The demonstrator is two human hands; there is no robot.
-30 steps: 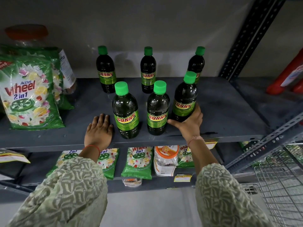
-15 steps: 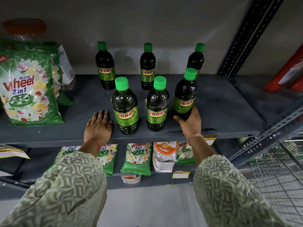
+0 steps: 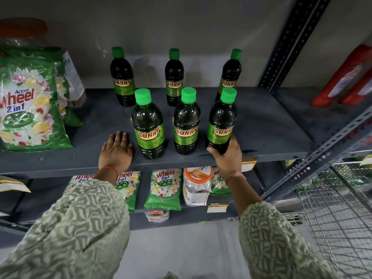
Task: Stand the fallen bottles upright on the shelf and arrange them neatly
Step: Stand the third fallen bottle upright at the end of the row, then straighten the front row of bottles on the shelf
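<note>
**Six Sunny Bottles Stand Up on the Grey Shelf**

While the left hand (image 3: 116,152) lies flat on the grey shelf (image 3: 271,129) with its fingers stretched out and close together, the right hand (image 3: 228,158) holds the bottom of the front right Sunny bottle (image 3: 221,121). Its thumb sits on one side and its fingers curl round the other side, so the hand is wrapped on the bottle.

All six dark bottles with green caps stand up straight, in two rows of three. The front middle bottle (image 3: 186,121) is at 9 o'clock from the held one, just beside it. The front left bottle (image 3: 148,125) is further along at 9 o'clock, just beside the left hand, at 3 o'clock from it. At 12 o'clock from the front row stand the back left bottle (image 3: 122,77), the back middle bottle (image 3: 174,77) and the back right bottle (image 3: 230,75). The front right bottle hides part of the back right one.

A green Wheel soap bag (image 3: 28,105) leans at the far 9 o'clock end of the shelf, well apart from the bottles. More Wheel bags (image 3: 164,188) lie on the shelf below. A wire basket (image 3: 340,214) is at 4 o'clock from the right hand. Red packs (image 3: 346,77) sit on the next shelf at 2 o'clock.
</note>
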